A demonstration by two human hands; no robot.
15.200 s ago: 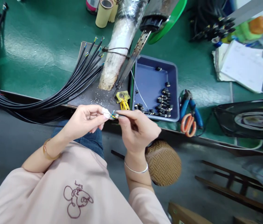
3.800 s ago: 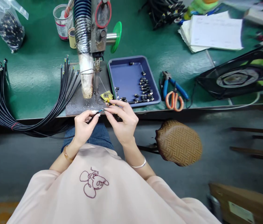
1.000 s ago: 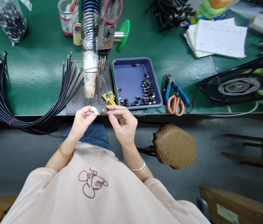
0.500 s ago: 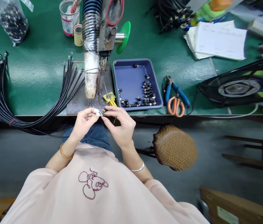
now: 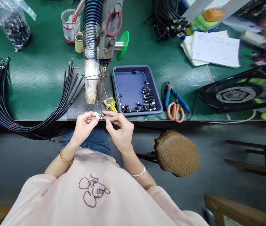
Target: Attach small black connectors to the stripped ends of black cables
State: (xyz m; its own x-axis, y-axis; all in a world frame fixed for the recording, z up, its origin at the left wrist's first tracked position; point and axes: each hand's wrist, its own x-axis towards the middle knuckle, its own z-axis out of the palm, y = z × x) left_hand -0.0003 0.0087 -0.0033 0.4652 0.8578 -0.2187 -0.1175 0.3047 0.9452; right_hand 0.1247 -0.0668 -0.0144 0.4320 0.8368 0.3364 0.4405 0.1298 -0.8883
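Over the table edge, my left hand [image 5: 85, 124] is closed in a pinch on a scrap of white material [image 5: 96, 115], whose kind I cannot make out. A small metal-ended connector [image 5: 102, 115] sits against it, between my two hands. My right hand [image 5: 120, 127] has its fingertips bent around the connector's right side, the index finger along its top and the thumb lower. Just above is a dark work pad [image 5: 76, 108] with white crumbs. A soldering iron [image 5: 102, 83] points down at the pad beside a wrapped hose [image 5: 92, 84]. A yellow piece [image 5: 110, 103] lies nearby.
A blue tray [image 5: 133, 89] holds several black connectors. Blue-handled pliers [image 5: 177, 97] and orange-handled scissors [image 5: 175, 113] lie right of it. Bundled black cables [image 5: 29, 125] overhang the left edge. A fan [image 5: 239, 91] stands right, and a stool [image 5: 176, 153] below.
The bench sits slightly lower in view. My right thumb has drawn down, away from the index fingertip. Both hands stay together at the white material and connector.
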